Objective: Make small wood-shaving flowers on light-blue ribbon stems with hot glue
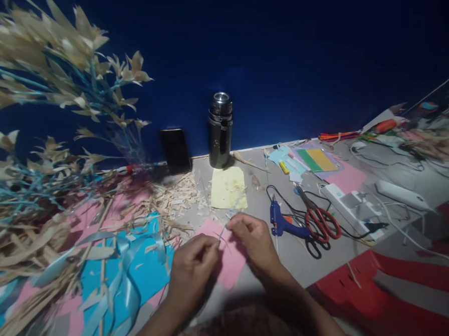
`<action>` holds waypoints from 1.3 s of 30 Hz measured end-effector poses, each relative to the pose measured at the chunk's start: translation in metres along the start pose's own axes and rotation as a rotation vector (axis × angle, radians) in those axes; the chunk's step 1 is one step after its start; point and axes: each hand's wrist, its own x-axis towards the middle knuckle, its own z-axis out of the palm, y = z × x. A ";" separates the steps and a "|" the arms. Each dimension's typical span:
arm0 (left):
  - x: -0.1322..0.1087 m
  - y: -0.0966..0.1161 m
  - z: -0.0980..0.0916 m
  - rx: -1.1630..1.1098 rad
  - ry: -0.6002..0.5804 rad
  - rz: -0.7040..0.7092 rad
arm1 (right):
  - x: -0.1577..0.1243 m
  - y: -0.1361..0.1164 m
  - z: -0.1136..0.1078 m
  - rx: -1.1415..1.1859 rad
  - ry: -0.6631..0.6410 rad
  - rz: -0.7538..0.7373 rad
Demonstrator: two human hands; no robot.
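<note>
Two hands met over one pink sheet [234,271]: the left hand [195,261] pinched one thin stem [221,233] low down, the right hand [251,239] closed its fingers round it higher up. Stem looked slim and pale bluish, slanting between the fingertips, far end too blurred to read. Beyond stood one dark flask [219,145] and one phone [175,150], one yellow sheet [225,183] nearer. Rightward lay one blue glue gun [281,225], beside one pair of red-handled scissors [323,224]
</note>
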 end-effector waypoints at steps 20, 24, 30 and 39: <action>0.007 0.003 -0.034 -0.879 0.068 -0.657 | -0.061 0.033 -0.113 -0.715 0.545 -0.066; 0.004 0.004 -0.027 -0.939 0.039 -0.681 | -0.052 0.018 -0.065 -0.424 0.232 0.095; -0.003 0.005 -0.008 -1.005 0.004 -0.669 | -0.030 0.003 0.027 0.071 -0.355 0.261; -0.006 0.002 -0.009 -0.936 0.032 -0.650 | -0.024 0.005 0.030 0.112 -0.251 0.297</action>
